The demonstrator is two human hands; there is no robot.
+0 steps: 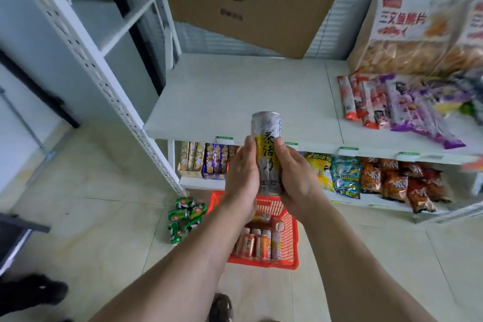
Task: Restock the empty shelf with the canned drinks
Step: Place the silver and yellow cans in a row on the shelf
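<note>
Can [267,149] upright, long axis vertical, top toward shelf [235,97]; left hand [241,178] and right hand [294,178] both grasp its sides above basket [292,243].

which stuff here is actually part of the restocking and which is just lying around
Part of the job: tall can held in left hand and right hand; bare shelf; red basket of cans; green cans on floor.

Just lying about: cardboard box; snack packets; crisp bags.
</note>
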